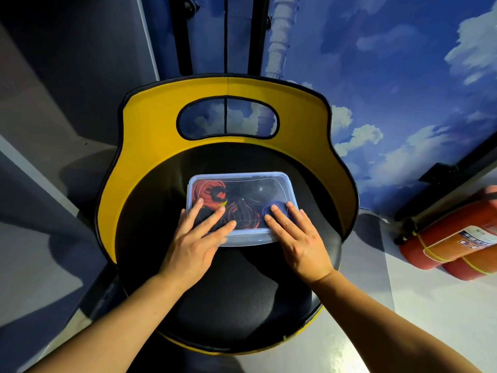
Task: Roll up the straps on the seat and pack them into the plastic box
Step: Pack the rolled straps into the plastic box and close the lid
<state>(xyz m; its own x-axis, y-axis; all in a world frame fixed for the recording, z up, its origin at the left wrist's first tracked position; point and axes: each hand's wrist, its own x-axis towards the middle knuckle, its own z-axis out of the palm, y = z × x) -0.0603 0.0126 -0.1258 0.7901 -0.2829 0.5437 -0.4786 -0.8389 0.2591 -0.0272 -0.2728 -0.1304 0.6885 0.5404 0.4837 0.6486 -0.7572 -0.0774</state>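
In the middle of the frame a clear plastic box (242, 208) with a see-through lid (242, 181) sits on the round black seat (228, 292) of a chair. The chair has a yellow back (150, 125) with an oval hole near the top. Inside the box, rolled straps (212, 195) show through the lid: a red and orange one at the upper left of the box and dark ones beside it. A small round blue thing (277, 205) lies in the lower right part of the box, but it is too blurry to name. The left hand (196, 238) lies flat on the lower left part of the lid, with its fingers straight and spread, pressing down and gripping nothing. The right hand (295, 235) lies flat on the lower right part of the lid in the same way, fingers straight and a little apart. Both arms reach up from the bottom of the frame. At the right edge of the frame, two red fire extinguishers (451, 238) lie side by side on the floor. Behind the chair, in the upper right, is a blue wall (390, 76) painted with white clouds.
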